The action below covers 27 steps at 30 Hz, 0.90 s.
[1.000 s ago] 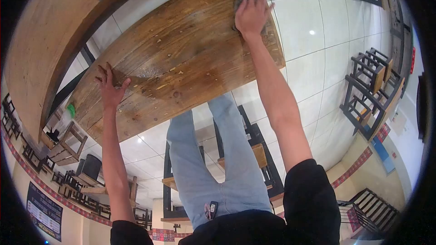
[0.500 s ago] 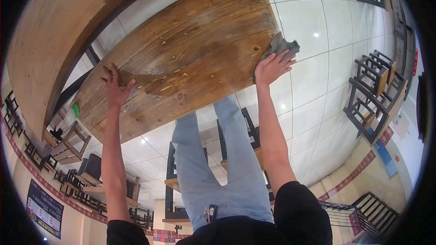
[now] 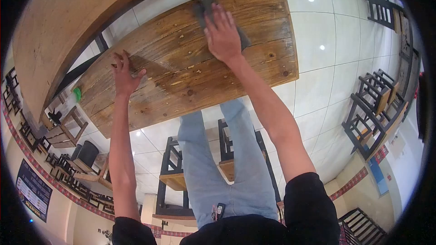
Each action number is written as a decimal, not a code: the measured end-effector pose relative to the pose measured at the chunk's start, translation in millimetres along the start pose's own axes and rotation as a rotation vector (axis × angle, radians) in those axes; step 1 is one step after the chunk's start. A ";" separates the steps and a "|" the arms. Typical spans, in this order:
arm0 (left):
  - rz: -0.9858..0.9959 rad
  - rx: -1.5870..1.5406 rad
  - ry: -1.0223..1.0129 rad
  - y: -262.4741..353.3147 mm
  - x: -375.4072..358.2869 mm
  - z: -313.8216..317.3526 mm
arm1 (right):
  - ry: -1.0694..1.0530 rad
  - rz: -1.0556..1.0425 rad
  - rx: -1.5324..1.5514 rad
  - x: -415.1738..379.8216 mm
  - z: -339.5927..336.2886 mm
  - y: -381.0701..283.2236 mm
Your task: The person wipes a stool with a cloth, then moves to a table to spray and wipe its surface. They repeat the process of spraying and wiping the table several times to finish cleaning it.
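Observation:
Under my right hand (image 3: 225, 36) a dark grey cloth (image 3: 244, 41) is pressed to the wooden tabletop (image 3: 268, 31), near its far edge; my fingers point away from me, and part of the cloth sticks out past them. My left hand (image 3: 126, 76) is at the left half of the same tabletop, fingers and thumb spread, holding nothing. The planks are brown with knots and pale worn marks. A damp-looking sheen shows on the wood between my hands.
A small green object (image 3: 77, 94) is at the tabletop's left end. Another large wooden surface (image 3: 50, 31) curves along the upper left. Stools (image 3: 175, 181) stand by my legs, with more chairs (image 3: 379, 93) on the right. White tiles (image 3: 313, 31) cover the floor.
My right hand has swept the cloth from the tabletop's right edge leftward and away from me, to the far side. My left hand stays spread at the left half.

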State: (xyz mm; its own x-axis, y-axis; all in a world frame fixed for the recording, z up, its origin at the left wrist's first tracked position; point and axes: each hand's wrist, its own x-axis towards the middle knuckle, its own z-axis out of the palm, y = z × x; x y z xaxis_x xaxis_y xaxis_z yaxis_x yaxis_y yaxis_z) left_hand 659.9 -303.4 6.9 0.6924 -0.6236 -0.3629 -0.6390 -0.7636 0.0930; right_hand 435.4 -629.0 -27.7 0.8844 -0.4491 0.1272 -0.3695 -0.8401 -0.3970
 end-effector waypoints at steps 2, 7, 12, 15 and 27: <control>-0.071 -0.007 -0.037 19.8 8.0 -2.7 | -0.038 -0.101 0.028 -4.9 -9.2 12.2; 0.317 -0.264 0.128 186.7 31.7 -25.3 | -0.204 -0.095 -0.246 -9.7 -54.1 81.9; 0.711 -0.216 0.130 323.5 81.2 -12.3 | -0.044 0.081 -0.215 -31.2 -75.5 132.3; 0.787 -0.090 0.117 368.0 102.5 -12.2 | -0.071 0.052 -0.230 -40.5 -101.1 137.0; 1.069 0.099 0.284 374.9 143.8 18.0 | 0.086 0.345 -0.013 -80.6 -78.7 99.5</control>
State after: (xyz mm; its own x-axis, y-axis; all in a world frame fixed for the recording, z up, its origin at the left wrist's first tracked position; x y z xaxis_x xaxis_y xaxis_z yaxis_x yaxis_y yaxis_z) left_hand 513.9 -676.3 -27.1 -0.1877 -0.9784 0.0864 -0.9681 0.1992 0.1521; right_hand 305.0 -700.4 -6.0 0.6800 -0.7304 0.0643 -0.6459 -0.6382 -0.4189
